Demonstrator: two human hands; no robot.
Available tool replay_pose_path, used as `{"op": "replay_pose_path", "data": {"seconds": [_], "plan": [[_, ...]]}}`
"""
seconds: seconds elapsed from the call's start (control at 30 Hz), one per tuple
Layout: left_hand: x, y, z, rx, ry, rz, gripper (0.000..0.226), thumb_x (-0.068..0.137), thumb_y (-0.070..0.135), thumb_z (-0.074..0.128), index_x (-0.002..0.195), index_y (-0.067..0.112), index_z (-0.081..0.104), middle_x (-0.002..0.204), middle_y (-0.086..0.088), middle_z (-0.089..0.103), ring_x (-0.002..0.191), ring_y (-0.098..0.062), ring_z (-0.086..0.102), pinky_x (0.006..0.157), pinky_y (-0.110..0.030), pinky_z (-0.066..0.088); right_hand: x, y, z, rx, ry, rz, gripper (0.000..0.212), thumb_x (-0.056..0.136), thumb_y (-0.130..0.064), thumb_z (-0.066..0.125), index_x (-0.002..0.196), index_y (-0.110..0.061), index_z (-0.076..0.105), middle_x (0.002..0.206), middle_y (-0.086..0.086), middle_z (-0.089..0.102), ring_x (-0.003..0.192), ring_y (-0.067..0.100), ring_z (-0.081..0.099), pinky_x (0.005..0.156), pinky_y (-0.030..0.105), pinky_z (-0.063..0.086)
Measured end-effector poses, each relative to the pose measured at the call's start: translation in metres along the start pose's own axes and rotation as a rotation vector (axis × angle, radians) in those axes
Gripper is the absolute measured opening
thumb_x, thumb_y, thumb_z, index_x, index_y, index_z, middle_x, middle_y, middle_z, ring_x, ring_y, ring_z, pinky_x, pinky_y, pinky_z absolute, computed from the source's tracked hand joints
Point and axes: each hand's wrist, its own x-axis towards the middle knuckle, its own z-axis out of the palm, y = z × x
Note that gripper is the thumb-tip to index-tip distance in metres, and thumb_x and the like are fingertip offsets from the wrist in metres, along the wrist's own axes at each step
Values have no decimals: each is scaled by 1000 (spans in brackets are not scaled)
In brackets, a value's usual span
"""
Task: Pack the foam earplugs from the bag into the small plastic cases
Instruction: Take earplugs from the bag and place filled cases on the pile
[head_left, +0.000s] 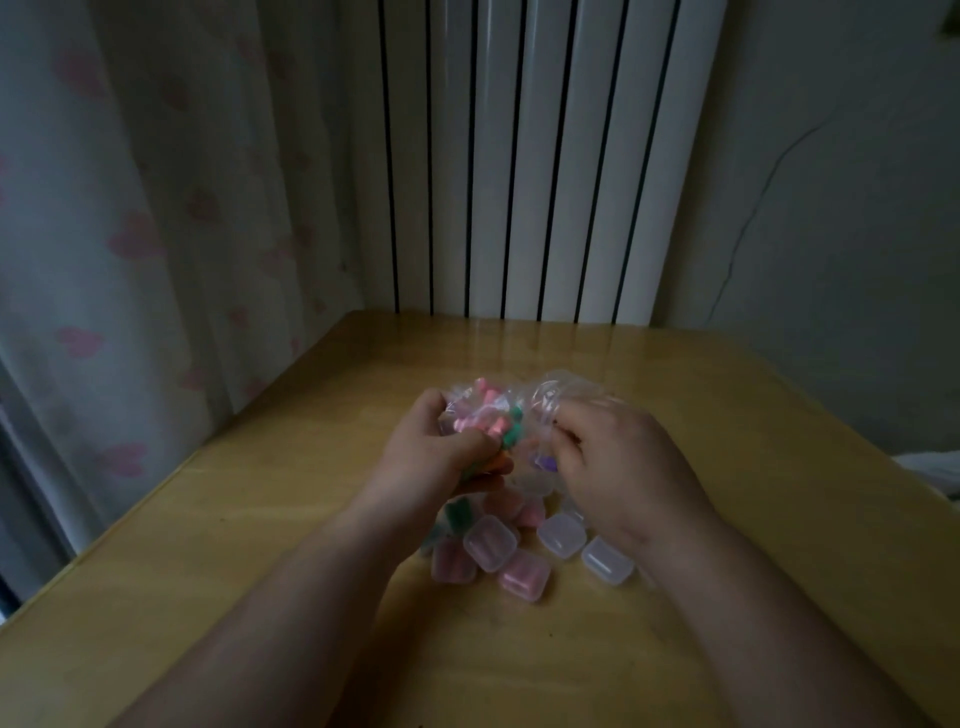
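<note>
A: Cases (491, 543) nearest, on the counter (260, 545): small clear rounded-square boxes, hard plastic, some showing pink or green inside.
B: Hands?
A: Left hand (431, 452) curled round the bag (545, 387). Right hand (618, 457) fingers (569, 423) pinch its crinkly film.
B: Tip?
A: I'd hold the mouth wide and draw plugs (488, 413) out gently, since soft foam squashes. Ribbed radiator (519, 156) behind.
</note>
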Motion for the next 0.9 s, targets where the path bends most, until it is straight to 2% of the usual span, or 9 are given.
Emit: {"op": "replay_pose_path", "data": {"seconds": [0.13, 0.23, 0.3, 0.37, 0.43, 0.57, 0.7, 0.83, 0.9], "plan": [[1, -1, 0, 90, -2, 14, 41, 76, -6, 73, 106, 18, 58, 106, -14, 69, 90, -31, 71, 73, -36, 60, 2, 0, 2, 21, -112, 67, 40, 91, -16, 54, 59, -29, 34, 72, -14, 40, 71, 9, 42, 58, 22, 28], [0, -1, 0, 80, 7, 32, 35, 79, -2, 72, 105, 17, 58, 105, -12, 69, 94, -31, 71, 80, -40, 61, 1, -3, 3, 96, -150, 103, 40, 91, -18, 57, 60, -30, 34, 75, -14, 40, 68, 6, 41, 56, 18, 28], [-1, 0, 1, 43, 1, 29, 29, 83, 1, 70, 105, 16, 59, 103, -11, 69, 91, -27, 71, 76, -34, 60, 0, -3, 6, 129, -151, 113, 42, 90, -16, 58, 60, -33, 33, 76, -16, 38, 68, 3, 39, 57, 16, 28], [-3, 1, 1, 11, -21, 11, 27, 85, 0, 67, 107, 13, 58, 104, -13, 68, 90, -29, 70, 73, -34, 61, 0, -3, 10, 178, -141, 111, 37, 89, -18, 63, 64, -37, 42, 86, -19, 45, 75, 0, 44, 64, 15, 35], [-3, 0, 2, -15, -38, -3, 28, 85, -2, 66, 108, 12, 57, 105, -15, 68, 94, -34, 70, 80, -42, 61, 0, -1, 13, 226, -124, 140, 25, 88, -23, 67, 74, -38, 53, 101, -21, 52, 87, 0, 52, 72, 19, 44], [-1, -1, 0, -28, -35, -16, 29, 85, -3, 66, 108, 14, 58, 106, -16, 68, 93, -34, 70, 82, -44, 60, -2, -3, 12, 349, -119, 197, 12, 86, -27, 69, 94, -36, 66, 96, -20, 61, 84, -2, 60, 65, 15, 48], [2, -2, 0, -36, -13, -24, 30, 84, -5, 65, 107, 13, 58, 108, -20, 65, 92, -35, 69, 80, -43, 60, -2, -4, 13, 429, -137, 253, 13, 85, -27, 71, 92, -36, 65, 90, -18, 65, 79, -4, 62, 57, 9, 46], [1, -1, 2, -50, -10, -27, 31, 84, -6, 65, 109, 10, 56, 107, -20, 65, 89, -33, 69, 78, -42, 60, -1, -3, 17, 500, -129, 255, 26, 84, -25, 71, 107, -35, 67, 98, -17, 68, 88, -1, 64, 71, 18, 55], [0, 0, 1, -52, -21, -30, 32, 85, -5, 65, 112, 10, 56, 108, -19, 65, 91, -34, 69, 79, -42, 60, -1, -3, 17, 528, -123, 227, 23, 88, -27, 68, 109, -36, 69, 102, -18, 68, 92, -1, 64, 75, 21, 56]]}}
